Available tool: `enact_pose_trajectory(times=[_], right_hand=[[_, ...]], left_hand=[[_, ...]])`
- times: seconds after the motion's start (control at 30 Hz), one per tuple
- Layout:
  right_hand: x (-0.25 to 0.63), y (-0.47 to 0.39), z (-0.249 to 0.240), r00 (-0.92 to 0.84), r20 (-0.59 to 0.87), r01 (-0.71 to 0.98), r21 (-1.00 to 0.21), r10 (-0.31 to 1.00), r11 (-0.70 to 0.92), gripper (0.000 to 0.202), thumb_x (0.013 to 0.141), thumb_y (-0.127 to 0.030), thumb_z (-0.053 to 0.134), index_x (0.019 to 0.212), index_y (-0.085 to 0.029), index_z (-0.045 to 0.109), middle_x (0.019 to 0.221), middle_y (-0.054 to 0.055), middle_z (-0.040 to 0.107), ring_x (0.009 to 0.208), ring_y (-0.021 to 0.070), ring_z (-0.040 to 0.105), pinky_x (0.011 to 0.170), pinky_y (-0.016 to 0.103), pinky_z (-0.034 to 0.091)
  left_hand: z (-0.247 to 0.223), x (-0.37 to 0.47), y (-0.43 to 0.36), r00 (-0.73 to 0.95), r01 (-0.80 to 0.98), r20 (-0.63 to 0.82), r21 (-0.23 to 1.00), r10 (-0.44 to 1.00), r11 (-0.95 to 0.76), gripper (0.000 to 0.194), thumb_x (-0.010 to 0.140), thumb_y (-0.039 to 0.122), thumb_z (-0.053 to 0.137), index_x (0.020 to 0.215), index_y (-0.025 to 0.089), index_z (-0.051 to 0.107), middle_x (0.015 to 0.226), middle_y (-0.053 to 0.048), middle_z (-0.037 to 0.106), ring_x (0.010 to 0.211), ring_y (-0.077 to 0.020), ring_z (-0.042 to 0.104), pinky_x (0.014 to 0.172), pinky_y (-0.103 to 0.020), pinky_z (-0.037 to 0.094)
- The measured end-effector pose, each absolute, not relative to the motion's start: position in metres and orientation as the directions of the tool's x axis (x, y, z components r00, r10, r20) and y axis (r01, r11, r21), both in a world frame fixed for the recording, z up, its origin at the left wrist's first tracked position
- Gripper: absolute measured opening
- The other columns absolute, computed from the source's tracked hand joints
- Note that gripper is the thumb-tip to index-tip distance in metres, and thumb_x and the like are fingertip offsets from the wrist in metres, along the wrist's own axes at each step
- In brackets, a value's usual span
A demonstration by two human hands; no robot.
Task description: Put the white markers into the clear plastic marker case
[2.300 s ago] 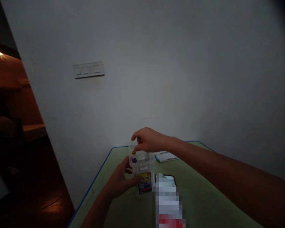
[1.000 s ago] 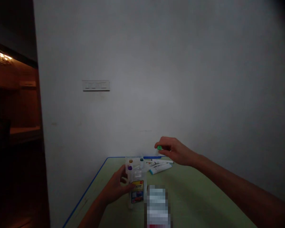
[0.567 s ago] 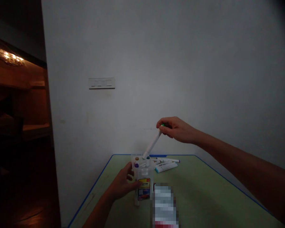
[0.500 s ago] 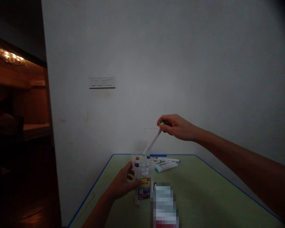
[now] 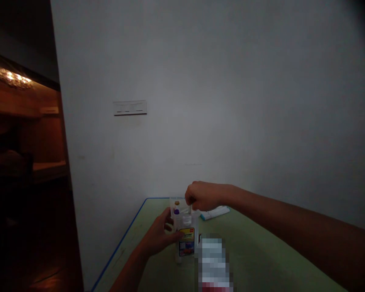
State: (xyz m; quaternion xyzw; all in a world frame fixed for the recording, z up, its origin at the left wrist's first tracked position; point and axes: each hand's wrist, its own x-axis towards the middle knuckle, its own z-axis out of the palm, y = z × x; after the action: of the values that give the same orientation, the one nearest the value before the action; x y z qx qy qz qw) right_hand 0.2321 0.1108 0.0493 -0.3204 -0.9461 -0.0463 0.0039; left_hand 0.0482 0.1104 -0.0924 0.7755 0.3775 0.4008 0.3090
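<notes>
A clear plastic marker box point(image 5: 186, 221) with a yellow and dark label stands upright on the table. My left hand point(image 5: 161, 232) is wrapped around its left side, thumb on the front. Inside stand markers, one with a brown cap point(image 5: 177, 203) and one with a purple cap point(image 5: 177, 211). Over the box's right part, my right hand point(image 5: 202, 195) is closed, fingers pointing down around the top of a white marker, most of which is hidden by the hand and the box. Beside the box lies a white marker with a teal end point(image 5: 214, 213).
The pale green table point(image 5: 255, 251) has a blue edge and meets a grey wall point(image 5: 231, 101) at its far side. A blurred-out object point(image 5: 214, 259) sits at the near front, right of the box. A switch panel point(image 5: 130, 108) is on the wall; a doorway opens at left.
My right hand has come down and left from above the table, lowering the white marker into the box. My left hand keeps its hold on the box.
</notes>
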Motion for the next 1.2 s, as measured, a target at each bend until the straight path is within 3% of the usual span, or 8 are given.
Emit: enact_pose_trajectory(times=[0.2,0.47,0.73,0.9,1.2], right_hand=[[0.226,0.107,0.047,-0.786,-0.03,0.607,0.156,0.617,0.78,0.023,0.062,-0.009,0.051,0.077,-0.011,0.069,0.069,0.01,0.065,0.06,0.014,0.055,0.051,0.021,0.035],[0.224,0.105,0.045,-0.752,-0.003,0.654,0.13,0.659,0.746,0.02,0.068,-0.017,0.05,0.076,-0.01,0.067,0.067,0.01,0.064,0.054,0.0121,0.052,0.046,0.02,0.031],[0.223,0.103,0.046,-0.721,-0.031,0.68,0.16,0.692,0.716,0.023,0.071,-0.021,0.049,0.081,-0.011,0.067,0.074,0.012,0.065,0.062,0.0166,0.057,0.047,0.022,0.033],[0.218,0.106,0.049,-0.718,0.089,0.688,0.247,0.691,0.683,0.025,0.072,-0.021,0.046,0.08,-0.009,0.066,0.077,0.016,0.065,0.069,0.0198,0.059,0.053,0.024,0.037],[0.196,0.127,0.03,-0.754,0.172,0.657,0.223,0.634,0.72,0.026,0.067,-0.023,0.053,0.089,-0.016,0.066,0.082,0.01,0.066,0.078,0.0216,0.06,0.061,0.026,0.041]], left_hand=[[-0.09,0.049,0.11,0.402,0.324,0.385,0.789,0.831,-0.522,0.049,0.067,0.03,0.063,0.109,0.016,0.042,0.099,-0.006,0.055,0.086,-0.0186,0.052,0.069,-0.029,0.041],[-0.09,0.049,0.109,0.407,0.318,0.391,0.787,0.825,-0.529,0.048,0.067,0.027,0.063,0.109,0.017,0.043,0.102,-0.006,0.055,0.087,-0.0187,0.053,0.069,-0.028,0.041],[-0.092,0.049,0.11,0.406,0.306,0.386,0.797,0.828,-0.521,0.055,0.068,0.027,0.063,0.115,0.017,0.038,0.103,-0.007,0.056,0.088,-0.0188,0.053,0.07,-0.029,0.042],[-0.091,0.049,0.11,0.411,0.304,0.386,0.796,0.826,-0.523,0.055,0.068,0.024,0.063,0.116,0.018,0.037,0.105,-0.007,0.055,0.089,-0.0186,0.053,0.07,-0.028,0.042],[-0.096,0.046,0.114,0.41,0.287,0.399,0.797,0.82,-0.532,0.052,0.067,0.025,0.063,0.113,0.018,0.039,0.105,-0.006,0.055,0.089,-0.0193,0.053,0.07,-0.028,0.041]])
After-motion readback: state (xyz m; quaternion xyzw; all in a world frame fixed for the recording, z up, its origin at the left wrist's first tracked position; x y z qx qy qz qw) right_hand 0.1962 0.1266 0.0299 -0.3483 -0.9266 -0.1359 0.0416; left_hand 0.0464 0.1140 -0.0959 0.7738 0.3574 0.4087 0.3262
